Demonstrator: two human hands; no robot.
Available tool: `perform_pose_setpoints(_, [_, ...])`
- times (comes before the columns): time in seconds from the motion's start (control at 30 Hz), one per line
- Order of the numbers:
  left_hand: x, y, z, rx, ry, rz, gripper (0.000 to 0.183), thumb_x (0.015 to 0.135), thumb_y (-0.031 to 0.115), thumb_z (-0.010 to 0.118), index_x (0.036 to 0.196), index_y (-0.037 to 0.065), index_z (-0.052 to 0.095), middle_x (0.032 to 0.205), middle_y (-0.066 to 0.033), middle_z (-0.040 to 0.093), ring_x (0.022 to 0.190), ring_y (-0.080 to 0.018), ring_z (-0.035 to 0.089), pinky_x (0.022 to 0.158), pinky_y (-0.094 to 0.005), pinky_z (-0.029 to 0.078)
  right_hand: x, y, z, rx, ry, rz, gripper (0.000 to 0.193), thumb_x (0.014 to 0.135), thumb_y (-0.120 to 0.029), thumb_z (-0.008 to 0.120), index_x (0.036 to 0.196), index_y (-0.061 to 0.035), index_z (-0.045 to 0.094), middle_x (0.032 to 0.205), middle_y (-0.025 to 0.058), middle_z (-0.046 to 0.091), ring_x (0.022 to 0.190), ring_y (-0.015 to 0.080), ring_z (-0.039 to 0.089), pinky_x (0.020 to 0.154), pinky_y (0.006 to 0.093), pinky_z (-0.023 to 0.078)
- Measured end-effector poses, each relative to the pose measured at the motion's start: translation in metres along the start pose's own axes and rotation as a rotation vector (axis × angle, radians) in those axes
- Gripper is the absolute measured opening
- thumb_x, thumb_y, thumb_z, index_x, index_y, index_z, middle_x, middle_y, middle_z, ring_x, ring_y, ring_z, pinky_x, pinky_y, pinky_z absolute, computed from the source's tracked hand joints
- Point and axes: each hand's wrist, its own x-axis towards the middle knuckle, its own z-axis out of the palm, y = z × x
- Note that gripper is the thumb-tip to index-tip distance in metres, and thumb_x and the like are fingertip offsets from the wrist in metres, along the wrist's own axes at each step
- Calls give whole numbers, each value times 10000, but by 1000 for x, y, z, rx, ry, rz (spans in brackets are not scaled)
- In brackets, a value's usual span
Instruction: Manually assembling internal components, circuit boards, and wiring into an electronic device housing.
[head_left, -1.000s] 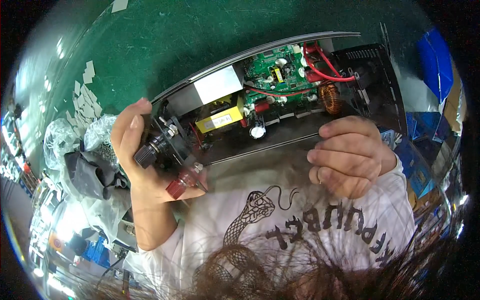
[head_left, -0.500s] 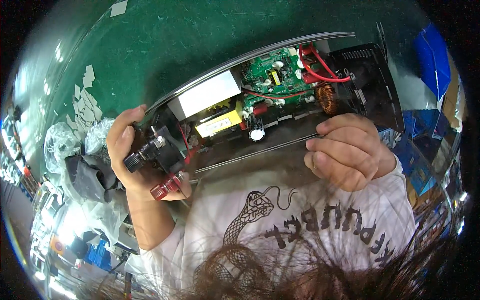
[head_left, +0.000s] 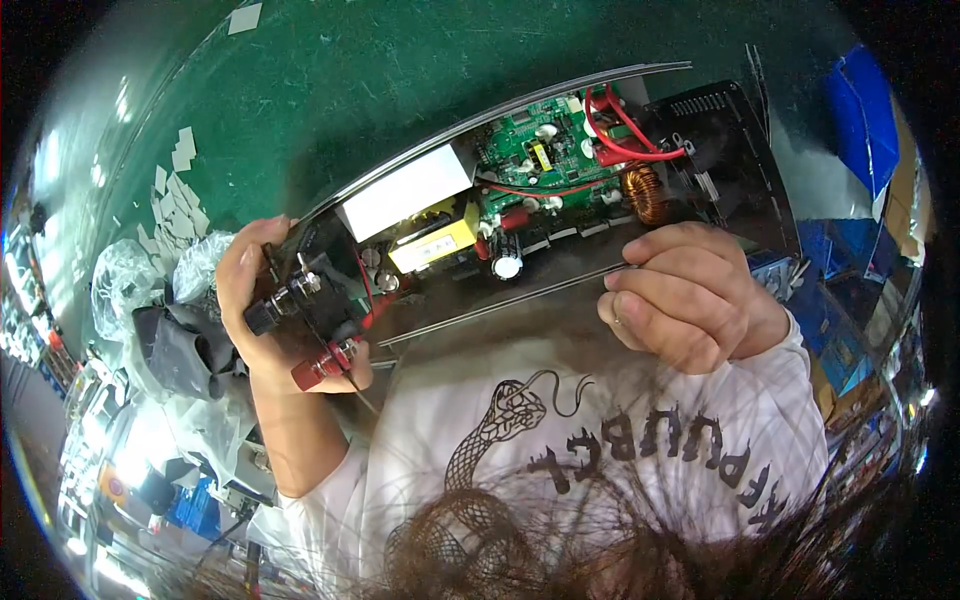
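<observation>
Compared with a second ago, we are tilting the open power-supply chassis (head_left: 560, 200) a little further up off our lap, and the white rectangular block (head_left: 405, 192) beside the yellow transformer (head_left: 435, 238) is showing more fully. Our left hand (head_left: 262, 310) is clenching around the front panel end at about eight o'clock, thumb and fingers wrapping the black knob (head_left: 262, 316) and sitting just above the red binding post (head_left: 318, 366). Our right hand (head_left: 690, 295) is pinching the thin lower edge of the metal case at about three o'clock, fingers curled shut on the rim. We are judging the unit as stiff and fairly heavy, with sharp sheet-metal edges and a fragile green circuit board (head_left: 545, 165), red wires (head_left: 620, 130) and copper coil (head_left: 645, 192) lying exposed between our two grips. We are keeping to the frame and panel, well clear of the components. Behind it, at twelve o'clock, the green mat (head_left: 400, 70) is lying
</observation>
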Motion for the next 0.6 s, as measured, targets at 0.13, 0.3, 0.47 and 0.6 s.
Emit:
perform_pose_setpoints(0.13, [-2, -3, -2, -11, 26, 2, 1170, 651, 720, 794, 1435, -41, 373, 1239, -273, 578, 1107, -349, 593, 992, -469, 466, -1, 2, -2, 18, -19, -24, 334, 805, -58, 795, 1061, -17, 585, 864, 75, 681, 664, 180, 662, 596, 342, 616])
perform_pose_setpoints(0.3, [3, 2, -9, -44, -87, -55, 1033, 586, 338, 825, 1458, 41, 359, 1259, -266, 526, 1147, -374, 563, 993, -465, 466, -1, 2, -3, 25, -38, -27, 340, 808, -60, 794, 1068, -10, 580, 873, 74, 681, 664, 174, 657, 603, 343, 617])
perform_pose_setpoints(0.47, [-1, 12, -5, 95, -8, -187, 1205, 610, 626, 836, 1466, -59, 335, 1252, -275, 578, 1173, -376, 565, 1068, -501, 410, 6, -1, 5, -49, 67, -48, 213, 757, -90, 767, 892, -9, 624, 753, 69, 658, 636, 177, 607, 631, 347, 602])
perform_pose_setpoints(0.6, [10, 83, 31, 153, 54, 28, 1005, 676, 445, 850, 1434, 17, 349, 1272, -262, 527, 1208, -432, 515, 1017, -496, 437, 7, -18, -12, -216, -132, 80, 180, 742, -96, 742, 864, -31, 627, 755, 44, 636, 647, 176, 597, 832, 485, 568])
